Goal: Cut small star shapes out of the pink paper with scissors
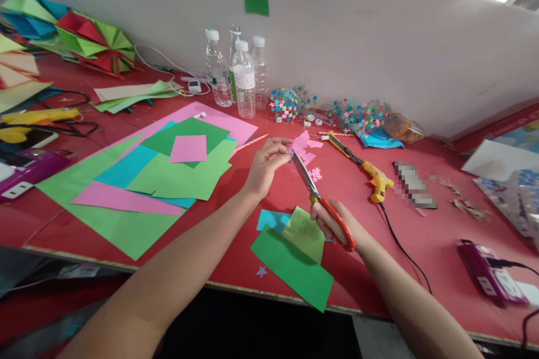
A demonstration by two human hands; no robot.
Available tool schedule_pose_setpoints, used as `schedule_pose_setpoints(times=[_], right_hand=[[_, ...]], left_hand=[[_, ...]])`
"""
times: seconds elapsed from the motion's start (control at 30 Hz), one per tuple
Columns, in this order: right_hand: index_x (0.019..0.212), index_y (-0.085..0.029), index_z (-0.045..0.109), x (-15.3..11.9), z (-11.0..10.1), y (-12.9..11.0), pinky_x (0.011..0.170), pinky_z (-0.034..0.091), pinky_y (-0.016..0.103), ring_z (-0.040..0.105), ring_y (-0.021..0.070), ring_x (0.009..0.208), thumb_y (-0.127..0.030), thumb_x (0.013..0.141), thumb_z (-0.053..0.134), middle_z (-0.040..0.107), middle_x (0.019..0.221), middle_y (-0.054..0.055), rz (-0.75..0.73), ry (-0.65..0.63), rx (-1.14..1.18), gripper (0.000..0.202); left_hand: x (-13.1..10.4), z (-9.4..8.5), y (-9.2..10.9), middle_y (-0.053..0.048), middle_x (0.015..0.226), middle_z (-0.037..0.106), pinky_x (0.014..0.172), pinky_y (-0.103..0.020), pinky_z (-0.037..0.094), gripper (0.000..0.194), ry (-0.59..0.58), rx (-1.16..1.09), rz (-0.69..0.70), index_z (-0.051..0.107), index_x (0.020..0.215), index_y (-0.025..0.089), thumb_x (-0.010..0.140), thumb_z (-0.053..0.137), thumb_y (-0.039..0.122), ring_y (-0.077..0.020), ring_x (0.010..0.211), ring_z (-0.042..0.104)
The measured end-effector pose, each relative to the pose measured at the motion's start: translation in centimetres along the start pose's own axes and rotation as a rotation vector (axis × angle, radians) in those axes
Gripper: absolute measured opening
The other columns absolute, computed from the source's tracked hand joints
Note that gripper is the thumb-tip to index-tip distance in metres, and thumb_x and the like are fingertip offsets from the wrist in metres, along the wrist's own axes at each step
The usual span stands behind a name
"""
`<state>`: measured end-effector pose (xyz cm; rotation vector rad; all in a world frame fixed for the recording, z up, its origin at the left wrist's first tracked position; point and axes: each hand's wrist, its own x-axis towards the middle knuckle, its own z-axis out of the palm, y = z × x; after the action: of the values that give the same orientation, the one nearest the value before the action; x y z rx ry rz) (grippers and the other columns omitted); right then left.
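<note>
My right hand (332, 219) is wrapped round the orange handles of a pair of scissors (309, 176), whose blades point up and left. At the blade tips, the thumb and fingers of my left hand (266, 165) are pinched together; whatever they hold is too small to make out. Just beyond the tips lie pink paper scraps (304, 146), and small pink stars (315, 173) rest beside the blades. Below the scissors are a dark green sheet (295, 269), a light green piece (304, 235) and a blue piece (272, 219).
Stacked coloured paper (185, 176) covers the left of the red table (227, 246). Plastic bottles (244, 81) stand by the wall. To the right are a yellow glue gun (378, 179) with its cable and a purple power strip (490, 275). Folded paper fans (95, 44) sit back left.
</note>
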<state>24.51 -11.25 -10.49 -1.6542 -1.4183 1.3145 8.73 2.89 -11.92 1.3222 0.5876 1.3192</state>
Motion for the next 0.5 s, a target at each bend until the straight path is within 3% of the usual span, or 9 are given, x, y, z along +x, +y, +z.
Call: schedule_pose_setpoints(times=[0.5], right_hand=[[0.069, -0.020, 0.049, 0.09, 0.28, -0.05, 0.033, 0.031, 0.021, 0.034, 0.0066, 0.028, -0.075, 0.076, 0.049, 0.037, 0.034, -0.009, 0.082, 0.048, 0.056, 0.056]], left_hand=[[0.06, -0.29, -0.35, -0.004, 0.107, 0.062, 0.102, -0.036, 0.036, 0.009, -0.032, -0.008, -0.008, 0.064, 0.064, 0.020, 0.073, 0.065, 0.021, -0.0213, 0.112, 0.054]])
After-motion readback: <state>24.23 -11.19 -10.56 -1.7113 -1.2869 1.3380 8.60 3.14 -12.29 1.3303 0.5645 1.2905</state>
